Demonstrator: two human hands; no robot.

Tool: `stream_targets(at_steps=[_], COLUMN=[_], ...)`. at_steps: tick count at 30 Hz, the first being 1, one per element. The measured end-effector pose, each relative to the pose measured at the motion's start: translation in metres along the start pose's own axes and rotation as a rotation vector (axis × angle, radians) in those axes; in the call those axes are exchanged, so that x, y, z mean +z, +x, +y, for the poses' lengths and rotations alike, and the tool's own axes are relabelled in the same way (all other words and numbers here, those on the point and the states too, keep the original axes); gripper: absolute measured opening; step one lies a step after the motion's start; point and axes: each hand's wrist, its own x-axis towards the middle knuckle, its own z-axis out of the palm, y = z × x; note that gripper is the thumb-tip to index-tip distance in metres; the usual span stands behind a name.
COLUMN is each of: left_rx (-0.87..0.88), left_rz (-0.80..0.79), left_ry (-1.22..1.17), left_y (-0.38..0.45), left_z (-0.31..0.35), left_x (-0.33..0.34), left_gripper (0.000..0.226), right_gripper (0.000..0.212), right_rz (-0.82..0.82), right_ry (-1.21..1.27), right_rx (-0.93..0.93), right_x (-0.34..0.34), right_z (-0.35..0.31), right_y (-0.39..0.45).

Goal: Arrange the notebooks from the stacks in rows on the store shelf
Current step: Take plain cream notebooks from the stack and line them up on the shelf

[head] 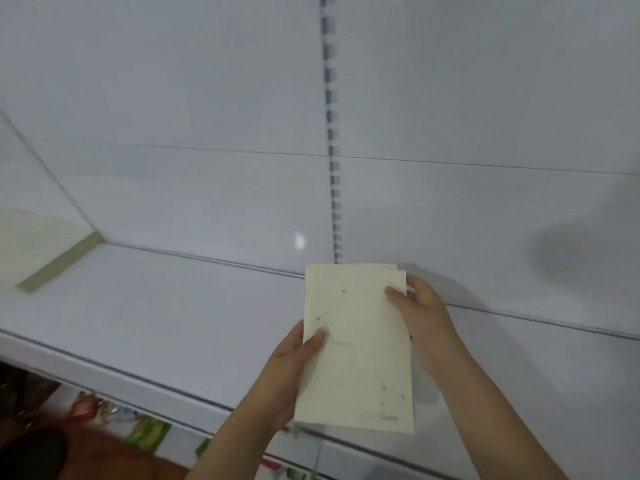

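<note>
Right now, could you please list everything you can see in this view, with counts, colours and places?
notebooks: small stack, count unclear, cream with green specks, held above the shelf.
shelf: one, white, across the middle; another cream object sits at its far left edge.
back panel: white, behind the shelf.
slotted upright: one, grey, centre of the panel.
colourful items: blurred, red and green, below the shelf at lower left.
left hand: grip on the stack's left edge.
right hand: grip on the stack's upper right edge.

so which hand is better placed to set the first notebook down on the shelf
Probably the right hand: it pinches the far corner of the notebooks, nearest the shelf. The left hand supports them from below.
</note>
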Motion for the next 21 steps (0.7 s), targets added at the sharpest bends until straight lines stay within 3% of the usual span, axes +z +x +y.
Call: stream_targets(at_steps=[6,11,17,21], left_rx=[-0.015,0.102,0.173,0.218], left_rz=[0.048,0.178,0.410,0.372], left_ry=[0.032,0.126,0.142,0.267], left_y=[-0.037,-0.069,-0.100,-0.123], left_z=[0.020,0.041,0.066,0.089], left_x=[-0.129,-0.260,-0.389,-0.457], left_gripper=[0.030,0.026,0.031,0.058], right_gripper=[0.021,0.020,0.022,0.024], right_rz=[0.113,-0.072,-0.279,-0.323], right_ry=[0.083,0.114,-0.028,-0.006], right_rx=[-0.019,-0.017,-0.044,-0.017], right_x=[0.145,0.286,0.432,0.502], right_z=[-0.003,-0.007,-0.005,0.002], right_y=[-0.005,-0.008,-0.019,-0.014])
